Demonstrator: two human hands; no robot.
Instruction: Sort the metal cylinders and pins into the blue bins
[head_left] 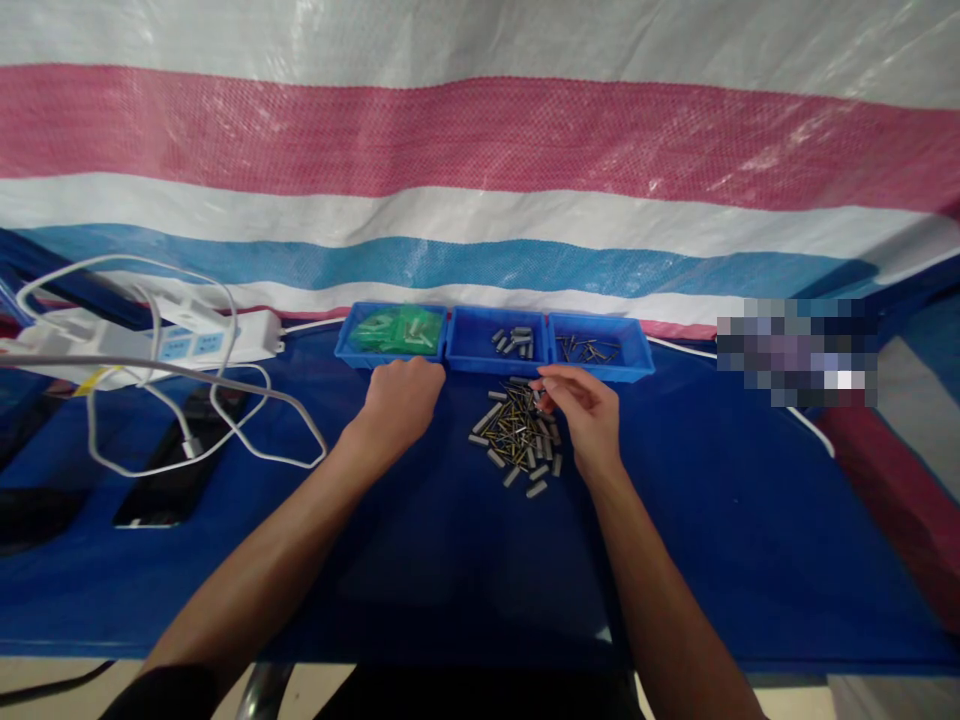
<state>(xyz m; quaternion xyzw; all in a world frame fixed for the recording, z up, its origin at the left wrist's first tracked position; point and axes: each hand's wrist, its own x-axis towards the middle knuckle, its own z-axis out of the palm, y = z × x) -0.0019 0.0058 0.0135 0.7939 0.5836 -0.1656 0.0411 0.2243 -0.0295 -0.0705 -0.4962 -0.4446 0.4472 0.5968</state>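
Observation:
My left hand [406, 402] is closed in a fist at the front edge of the left blue bin [360, 360], its fingers turned away; whatever it holds, if anything, is hidden. That bin has green plastic packets [409, 330] in it. My right hand [589, 408] pinches with thumb and fingers at the right side of a mixed heap of screws [516, 428] and grey metal cylinders [538, 488]. Something small may be between its fingertips, too small to name. Behind the heap, the middle blue bin [469, 352] contains several grey cylinders, and the right blue bin [636, 350] several screws.
White power strips [259, 335] with looping white cables [300, 462] lie at the left, beside a dark phone [161, 490]. A striped plastic sheet [480, 140] hangs behind the blue table [720, 540]. A blurred-out patch [795, 352] covers something at the right.

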